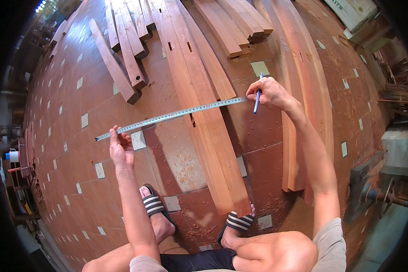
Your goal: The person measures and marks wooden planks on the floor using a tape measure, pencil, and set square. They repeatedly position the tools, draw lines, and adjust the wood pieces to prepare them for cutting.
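A pale measuring tape (181, 112) stretches across my front, tilted up toward the right. My left hand (121, 147) pinches it a little way in from its dark hooked end. At its other end my right hand (271, 93) grips the tape and also holds a blue pen (257, 102) between the fingers; whether a tape case is there I cannot tell. Beneath the tape lie two long reddish-brown timber pieces (213, 152) side by side, running away from me, with slots cut into them. A shorter timber piece (217, 77) lies against their right side.
Several loose timbers (127, 50) lie at the far left, more timbers (231, 25) at the far right. Long curved-looking boards (299, 99) run along my right. Wood shavings (186, 165) litter the tiled floor (72, 154). A metal machine part (381, 195) stands at the right edge.
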Motion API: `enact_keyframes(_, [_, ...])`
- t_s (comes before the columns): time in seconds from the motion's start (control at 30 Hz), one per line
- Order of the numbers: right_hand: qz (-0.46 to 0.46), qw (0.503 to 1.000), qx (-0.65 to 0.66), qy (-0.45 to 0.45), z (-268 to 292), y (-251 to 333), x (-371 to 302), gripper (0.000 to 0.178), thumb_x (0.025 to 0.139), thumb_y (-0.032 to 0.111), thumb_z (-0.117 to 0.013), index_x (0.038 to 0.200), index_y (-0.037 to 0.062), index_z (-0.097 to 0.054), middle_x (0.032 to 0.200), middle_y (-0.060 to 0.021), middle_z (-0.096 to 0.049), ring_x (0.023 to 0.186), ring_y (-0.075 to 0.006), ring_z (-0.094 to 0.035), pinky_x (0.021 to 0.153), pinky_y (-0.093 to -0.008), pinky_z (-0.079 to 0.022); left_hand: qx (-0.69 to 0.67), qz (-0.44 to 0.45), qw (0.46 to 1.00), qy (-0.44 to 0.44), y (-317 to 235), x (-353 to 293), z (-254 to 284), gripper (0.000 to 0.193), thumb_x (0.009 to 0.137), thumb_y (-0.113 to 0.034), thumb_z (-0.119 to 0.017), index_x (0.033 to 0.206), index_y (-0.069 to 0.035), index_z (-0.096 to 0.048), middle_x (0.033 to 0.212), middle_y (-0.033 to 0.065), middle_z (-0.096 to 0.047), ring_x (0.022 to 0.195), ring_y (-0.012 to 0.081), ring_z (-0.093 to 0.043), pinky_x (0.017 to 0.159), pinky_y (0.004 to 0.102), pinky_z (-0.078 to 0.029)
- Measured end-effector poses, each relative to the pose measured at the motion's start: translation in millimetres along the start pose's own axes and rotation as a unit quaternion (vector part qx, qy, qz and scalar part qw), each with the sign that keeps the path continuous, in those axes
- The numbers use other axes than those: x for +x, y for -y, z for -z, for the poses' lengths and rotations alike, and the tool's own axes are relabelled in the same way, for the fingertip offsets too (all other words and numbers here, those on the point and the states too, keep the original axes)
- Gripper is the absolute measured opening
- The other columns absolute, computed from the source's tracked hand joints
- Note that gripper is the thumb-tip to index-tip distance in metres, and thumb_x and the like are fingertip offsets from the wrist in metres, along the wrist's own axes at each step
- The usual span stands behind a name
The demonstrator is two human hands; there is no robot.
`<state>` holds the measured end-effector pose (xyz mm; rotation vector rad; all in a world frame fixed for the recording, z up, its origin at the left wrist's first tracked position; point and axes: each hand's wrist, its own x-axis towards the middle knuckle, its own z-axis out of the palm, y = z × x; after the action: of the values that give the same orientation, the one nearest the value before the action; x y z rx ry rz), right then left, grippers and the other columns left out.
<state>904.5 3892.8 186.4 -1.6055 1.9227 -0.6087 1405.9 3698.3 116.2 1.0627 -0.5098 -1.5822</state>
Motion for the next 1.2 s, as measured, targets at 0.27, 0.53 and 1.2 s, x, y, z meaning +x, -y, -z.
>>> enact_keyframes(0.27, [0.000,1.000,-0.014,-0.014,3.2,-0.8,3.8,0.017,0.090,0.014,-0.081,0.100,-0.0007,-0.081,0.069,-0.0122,-0.067,0.066,-0.0163,-0.062,0.064,-0.0357,-0.050,-0.048,-0.019,0.999,-0.012,-34.2,67.8,60.3,0.021,0.107,-0.029,-0.072,0.118,-0.011,-0.074,0.102,0.0009,-0.077,0.070,0.0051,-0.067,0.063,0.0239,-0.061])
enact_keyframes(0.53, [0.082,0.995,-0.034,-0.036,-14.9,3.3,28.0,0.018,0.088,0.015,-0.085,0.098,0.0008,-0.081,0.083,-0.0171,-0.076,0.080,-0.0318,-0.074,0.078,-0.0407,-0.057,-0.076,-0.076,0.985,-0.138,-103.8,106.2,140.5,0.026,0.109,-0.033,-0.069,0.120,-0.011,-0.075,0.100,0.0009,-0.078,0.070,0.0086,-0.064,0.063,0.0273,-0.057])
enact_keyframes(1.2, [0.029,0.999,-0.035,0.014,-30.7,30.9,45.7,0.019,0.088,0.012,-0.079,0.105,0.0158,-0.086,0.103,-0.0140,-0.081,0.103,-0.0351,-0.074,0.095,-0.0453,-0.058,0.137,0.085,0.985,0.055,113.1,-78.3,-134.9,0.026,0.110,-0.036,-0.070,0.123,-0.015,-0.075,0.108,-0.0053,-0.074,0.091,0.0075,-0.062,0.076,0.0270,-0.052])
